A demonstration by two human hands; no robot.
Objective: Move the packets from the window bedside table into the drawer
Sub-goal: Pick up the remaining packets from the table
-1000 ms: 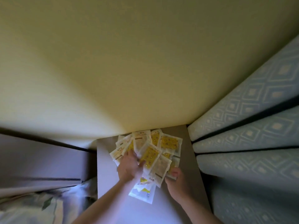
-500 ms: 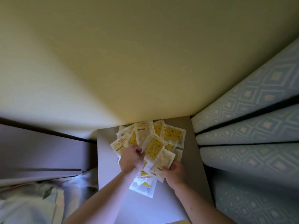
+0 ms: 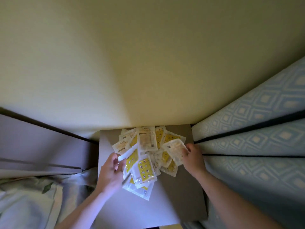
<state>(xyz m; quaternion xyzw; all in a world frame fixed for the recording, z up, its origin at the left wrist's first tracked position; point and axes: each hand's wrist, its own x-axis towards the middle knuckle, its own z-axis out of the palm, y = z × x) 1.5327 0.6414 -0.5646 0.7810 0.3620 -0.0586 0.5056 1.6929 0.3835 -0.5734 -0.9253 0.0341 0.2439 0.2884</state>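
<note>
Fingers [image 3: 115, 160] of the left hand [image 3: 109, 173] pinch glossy, crinkled plastic packets [image 3: 145, 152], while the right hand [image 3: 192, 157] grips a pale one at the heap's edge. Flat, rectangular, yellow-and-white, they lie fanned on the smooth grey counter [image 3: 173, 192] beside diamond-patterned curtains [image 3: 257, 146].

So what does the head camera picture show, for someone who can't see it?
Two hands gather a heap of yellow-and-white packets on a bedside table: the left hand grips several, the right hand pinches one. A plain wall is behind, a patterned blue curtain beside.
</note>
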